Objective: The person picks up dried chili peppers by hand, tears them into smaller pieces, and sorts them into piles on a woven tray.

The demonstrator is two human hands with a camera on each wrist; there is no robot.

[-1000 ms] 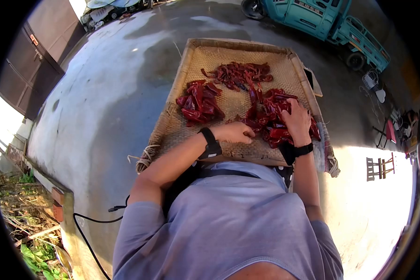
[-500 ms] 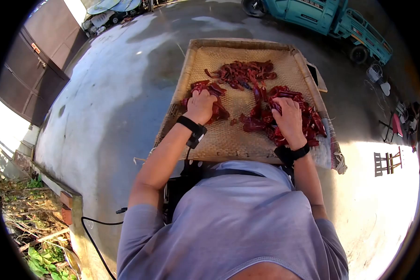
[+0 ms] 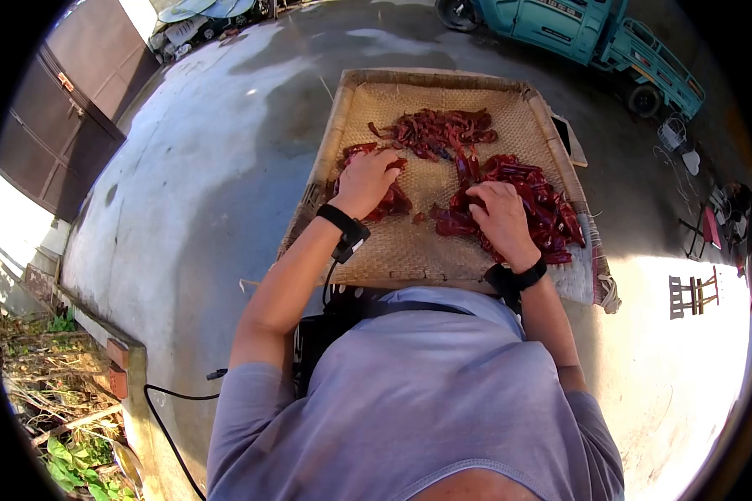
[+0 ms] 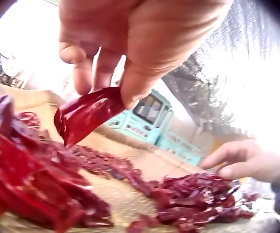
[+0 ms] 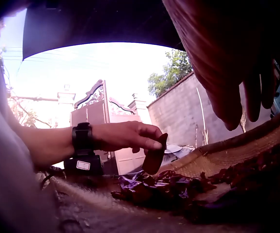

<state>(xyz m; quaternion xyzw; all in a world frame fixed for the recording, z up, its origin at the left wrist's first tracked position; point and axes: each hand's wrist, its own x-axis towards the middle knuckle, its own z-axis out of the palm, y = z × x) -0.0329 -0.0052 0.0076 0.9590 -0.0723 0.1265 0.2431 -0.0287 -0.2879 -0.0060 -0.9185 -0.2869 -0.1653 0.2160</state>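
My left hand [image 3: 366,185] is over the left pile of dried red chili peppers [image 3: 394,202] on a woven tray [image 3: 393,265]. In the left wrist view its thumb and fingers pinch one glossy dark red chili pepper [image 4: 89,115], held above the pile. My right hand [image 3: 506,224] hovers at the near left side of the larger right pile of peppers [image 3: 547,209]. Its fingers hang loosely, slightly bent, and nothing shows between them in the right wrist view. Toward the tray's far side lies a third heap of thinner, more shrivelled pepper pieces [image 3: 434,132].
Raised edges [image 3: 330,125] frame the tray, close in front of the body. A small pepper scrap [image 3: 419,218] lies between the near piles. Beyond stands a teal three-wheeled vehicle [image 3: 551,25]. A black cable [image 3: 180,399] trails at the left.
From beside the right pile, my left hand has gone left to over the left pile. My right hand has shifted slightly left and toward the body over its pile.
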